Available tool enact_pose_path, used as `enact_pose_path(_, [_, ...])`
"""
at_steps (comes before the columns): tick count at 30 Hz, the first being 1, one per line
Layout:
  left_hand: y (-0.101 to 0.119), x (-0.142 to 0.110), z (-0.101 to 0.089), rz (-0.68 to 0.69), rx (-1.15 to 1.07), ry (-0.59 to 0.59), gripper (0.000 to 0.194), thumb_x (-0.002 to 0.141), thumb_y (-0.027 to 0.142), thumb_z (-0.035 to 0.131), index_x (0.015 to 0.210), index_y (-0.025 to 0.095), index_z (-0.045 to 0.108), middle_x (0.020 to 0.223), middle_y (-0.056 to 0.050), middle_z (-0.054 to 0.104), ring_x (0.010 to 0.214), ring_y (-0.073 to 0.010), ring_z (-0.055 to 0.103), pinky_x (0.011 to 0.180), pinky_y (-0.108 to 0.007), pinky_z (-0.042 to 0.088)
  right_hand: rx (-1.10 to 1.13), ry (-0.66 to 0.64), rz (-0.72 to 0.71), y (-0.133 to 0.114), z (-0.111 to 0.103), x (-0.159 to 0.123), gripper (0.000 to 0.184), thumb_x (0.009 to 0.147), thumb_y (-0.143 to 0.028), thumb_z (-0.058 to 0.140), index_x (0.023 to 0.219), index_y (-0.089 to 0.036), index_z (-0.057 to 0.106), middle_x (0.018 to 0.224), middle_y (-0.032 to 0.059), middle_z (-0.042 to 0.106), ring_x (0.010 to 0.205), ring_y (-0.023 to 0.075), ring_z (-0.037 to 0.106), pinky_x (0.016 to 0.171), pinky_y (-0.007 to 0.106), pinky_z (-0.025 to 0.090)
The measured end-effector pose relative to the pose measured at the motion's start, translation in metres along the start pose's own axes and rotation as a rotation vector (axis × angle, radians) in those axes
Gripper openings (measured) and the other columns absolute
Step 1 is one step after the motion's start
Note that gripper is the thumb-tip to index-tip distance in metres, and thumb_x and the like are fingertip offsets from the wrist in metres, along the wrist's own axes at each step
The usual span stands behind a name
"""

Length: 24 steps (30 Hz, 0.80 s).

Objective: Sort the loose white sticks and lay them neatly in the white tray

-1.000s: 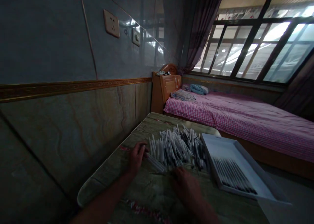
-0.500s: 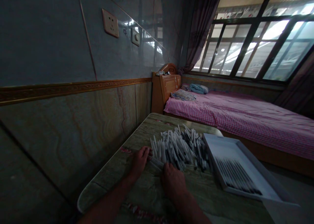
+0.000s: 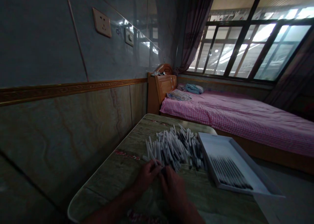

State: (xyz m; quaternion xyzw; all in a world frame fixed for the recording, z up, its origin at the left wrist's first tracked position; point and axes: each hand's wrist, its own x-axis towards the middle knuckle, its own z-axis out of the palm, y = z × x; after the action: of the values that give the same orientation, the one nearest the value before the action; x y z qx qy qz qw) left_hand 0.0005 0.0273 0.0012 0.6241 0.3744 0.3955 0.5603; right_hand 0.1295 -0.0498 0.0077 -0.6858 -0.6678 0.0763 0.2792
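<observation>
Both hands meet in front of a loose pile of slim white and black pens on the table. My left hand is closed, its fingertips pinching a pale pen close to the pile's near edge. Right beside it, my right hand is closed too, with a dark end showing at its fingertips; it looks like part of the same pen, though the fingers hide most of it. To the right, a white shallow box holds a row of pens lying side by side.
The table has a marbled green top with rounded corners. A tiled wall runs along its left side. Behind it stands a bed with a pink checked sheet and wooden headboard, below a window.
My hands have drawn closer together, and my left hand has come nearer to me and the right hand. The pale pen that spanned between them is now mostly covered. The view has shifted slightly.
</observation>
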Motion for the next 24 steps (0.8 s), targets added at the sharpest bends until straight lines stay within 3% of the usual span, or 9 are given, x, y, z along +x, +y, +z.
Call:
enact_pose_path(4, [0.001,0.004,-0.001,-0.089,-0.13,0.029,0.034,0.069,0.05,0.065,0.075,0.017,0.06,0.055,0.004,0.056,0.046,-0.011,0.049,0.045,-0.022,0.038,-0.034,-0.053,0.052,0.006,-0.007,0.005,0.015,0.093,-0.023,0.043,0.087,-0.021,0.057,0.084,0.0021,0.068,0.076,0.0162,0.064,0.062,0.022,0.036])
enact_pose_path(8, [0.002,0.009,-0.005,-0.169,-0.294,0.096,0.039,0.064,0.052,0.069,0.077,0.017,0.059,0.067,0.0,0.063,0.055,-0.0139,0.059,0.048,-0.024,0.045,-0.171,-0.054,0.14,0.028,-0.032,0.009,0.01,0.09,-0.022,0.045,0.091,-0.02,0.055,0.087,0.004,0.068,0.079,0.0176,0.064,0.061,0.023,0.034])
enact_pose_path(12, [0.003,0.01,-0.003,-0.187,-0.34,0.058,0.037,0.062,0.047,0.073,0.079,0.017,0.06,0.071,-0.002,0.066,0.059,-0.0152,0.062,0.051,-0.025,0.049,-0.272,-0.063,0.184,0.044,-0.044,0.008,0.01,0.089,-0.025,0.047,0.094,-0.02,0.054,0.096,0.0057,0.066,0.08,0.0179,0.065,0.06,0.023,0.034])
enact_pose_path(18, [0.004,0.01,-0.002,-0.174,-0.361,0.004,0.034,0.06,0.039,0.076,0.081,0.017,0.06,0.065,-0.001,0.066,0.057,-0.0144,0.061,0.054,-0.025,0.048,-0.4,-0.117,0.218,0.038,-0.035,0.015,0.018,0.091,-0.025,0.041,0.096,-0.017,0.056,0.1,0.0097,0.065,0.078,0.0206,0.067,0.057,0.025,0.039])
enact_pose_path(24, [0.001,0.013,-0.002,-0.163,-0.322,-0.02,0.035,0.061,0.041,0.076,0.081,0.016,0.061,0.063,-0.001,0.065,0.055,-0.0139,0.061,0.051,-0.024,0.047,-0.48,-0.172,0.245,0.032,-0.041,0.024,0.023,0.085,-0.012,0.04,0.097,-0.015,0.06,0.095,0.0131,0.068,0.08,0.025,0.069,0.06,0.029,0.044])
